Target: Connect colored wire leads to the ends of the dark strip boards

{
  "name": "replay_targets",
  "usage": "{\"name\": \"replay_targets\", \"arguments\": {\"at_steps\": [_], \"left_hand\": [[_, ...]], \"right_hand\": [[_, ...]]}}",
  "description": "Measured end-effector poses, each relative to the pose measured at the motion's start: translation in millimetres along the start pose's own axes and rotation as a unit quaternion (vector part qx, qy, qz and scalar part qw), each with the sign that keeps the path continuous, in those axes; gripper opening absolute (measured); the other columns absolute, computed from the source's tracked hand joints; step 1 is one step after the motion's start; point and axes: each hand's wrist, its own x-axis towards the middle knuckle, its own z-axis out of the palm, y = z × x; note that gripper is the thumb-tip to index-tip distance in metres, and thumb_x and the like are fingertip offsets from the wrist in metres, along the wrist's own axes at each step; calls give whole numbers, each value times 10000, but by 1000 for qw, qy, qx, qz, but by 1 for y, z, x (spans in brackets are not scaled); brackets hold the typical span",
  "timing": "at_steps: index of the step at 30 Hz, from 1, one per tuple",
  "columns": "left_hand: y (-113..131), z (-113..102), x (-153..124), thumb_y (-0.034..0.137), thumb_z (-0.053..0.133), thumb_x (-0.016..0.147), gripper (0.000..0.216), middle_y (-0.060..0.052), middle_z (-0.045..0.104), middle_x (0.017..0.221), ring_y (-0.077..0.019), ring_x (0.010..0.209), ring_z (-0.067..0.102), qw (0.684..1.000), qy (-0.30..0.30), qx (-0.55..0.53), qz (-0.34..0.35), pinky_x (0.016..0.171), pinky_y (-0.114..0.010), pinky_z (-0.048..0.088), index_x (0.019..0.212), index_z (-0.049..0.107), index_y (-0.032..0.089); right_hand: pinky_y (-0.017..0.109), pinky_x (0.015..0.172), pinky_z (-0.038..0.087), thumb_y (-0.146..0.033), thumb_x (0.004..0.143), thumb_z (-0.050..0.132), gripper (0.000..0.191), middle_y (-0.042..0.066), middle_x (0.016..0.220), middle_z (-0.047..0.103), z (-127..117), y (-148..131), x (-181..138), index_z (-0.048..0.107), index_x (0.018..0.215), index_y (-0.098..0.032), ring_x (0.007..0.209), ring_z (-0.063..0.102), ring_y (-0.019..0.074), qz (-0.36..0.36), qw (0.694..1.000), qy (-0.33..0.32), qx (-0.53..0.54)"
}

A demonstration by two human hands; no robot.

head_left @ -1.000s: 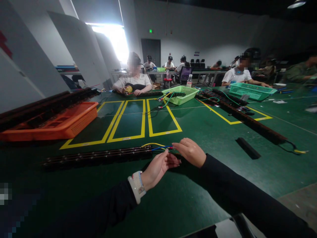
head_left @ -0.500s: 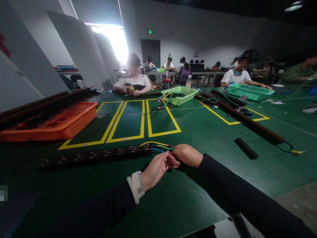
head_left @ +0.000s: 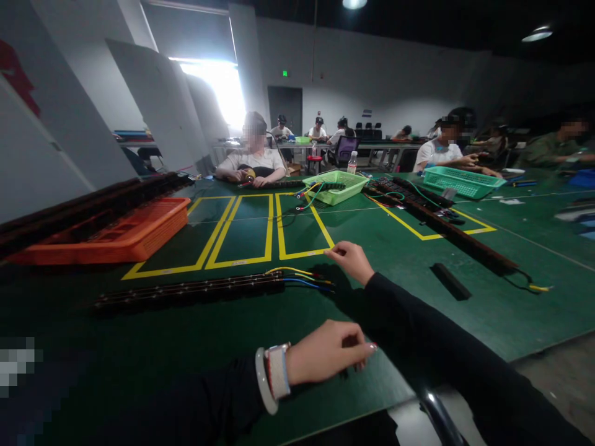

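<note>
A long black strip assembly with thin lines and bright spots along its top lies on the green table. From its right end come yellow, green and blue wires. My right hand hovers just beyond the wire tips, thumb and finger pinched; anything between them is too small to tell. Nearer to me, my left hand is held apart from the wires, its fingers curled towards the thumb. A small dark bit shows below it, and I cannot make out what the fingers hold.
An orange basket with black strips stands at left. Yellow tape outlines mark the table. Further back are a light green basket and a teal basket. A black block lies right, near another long strip. Co-workers sit opposite.
My hands were together at the wire ends and have come apart. The left moved down towards me, the right up and away. The wires now lie free on the table.
</note>
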Motion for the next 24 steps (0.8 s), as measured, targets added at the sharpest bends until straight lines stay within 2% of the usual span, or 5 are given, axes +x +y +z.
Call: {"name": "replay_targets", "arguments": {"at_steps": [8, 12, 16, 19, 24], "left_hand": [[55, 67, 28, 656, 242, 836, 579, -85, 623, 883, -201, 773, 610, 933, 92, 336, 87, 602, -282, 428, 1011, 494, 165], [58, 72, 39, 497, 193, 920, 430, -69, 615, 899, -197, 799, 617, 878, 149, 435, 131, 587, -276, 435, 965, 468, 169], [57, 69, 34, 340, 180, 957, 347, -32, 623, 856, -146, 789, 620, 860, 99, 456, 209, 608, -240, 434, 859, 470, 177], [57, 70, 26, 376, 175, 952, 372, -32, 623, 809, -155, 763, 625, 859, 80, 465, 197, 594, -247, 436, 842, 469, 176], [54, 74, 25, 695, 158, 808, 641, -96, 602, 884, -226, 793, 622, 862, 185, 461, 100, 597, -311, 468, 959, 452, 146]], "right_hand": [[217, 474, 258, -484, 754, 551, 387, -31, 457, 465, 12, 6, 59, 593, 549, -159, 483, 398, 97, 108, 991, 41, 67], [197, 457, 297, -452, 725, 565, 338, -29, 465, 489, 14, 17, 71, 587, 556, -160, 470, 420, 92, 144, 983, 52, 103], [182, 434, 343, -416, 744, 530, 314, -16, 497, 517, 6, 26, 77, 562, 574, -154, 440, 428, 78, 185, 968, 77, 153], [180, 413, 350, -391, 744, 531, 292, -15, 493, 510, -5, 30, 83, 546, 576, -153, 414, 415, 69, 209, 955, 106, 179], [169, 401, 350, -359, 729, 563, 262, -37, 455, 474, -15, 30, 94, 535, 566, -156, 395, 413, 61, 224, 943, 131, 208]]}}
